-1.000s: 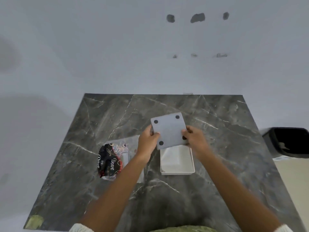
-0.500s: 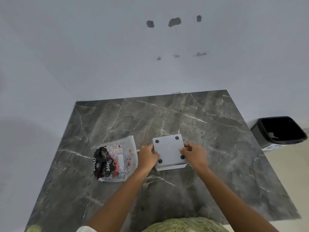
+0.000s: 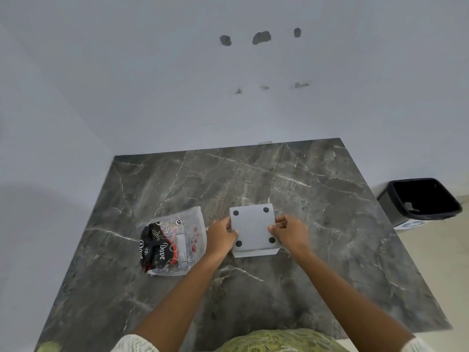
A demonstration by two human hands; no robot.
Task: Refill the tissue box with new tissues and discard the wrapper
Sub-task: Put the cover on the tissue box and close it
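A square white tissue box (image 3: 253,231) lies upside down on the dark marble table (image 3: 317,199), its base plate with four black feet facing up. My left hand (image 3: 220,236) grips the plate's left edge and my right hand (image 3: 289,232) grips its right edge. The plate sits on the box, with a thin strip of the box's wall showing below it. A clear plastic wrapper (image 3: 175,243) with black and red "Dove" print lies flat on the table just left of my left hand.
A black waste bin (image 3: 420,201) stands on the floor off the table's right side. A white wall runs along the table's far edge. The table's near edge is at my body.
The base plate was held tilted above the open box with the white inside showing; it has come down onto the box. My view also shifted, bringing the bin further into sight.
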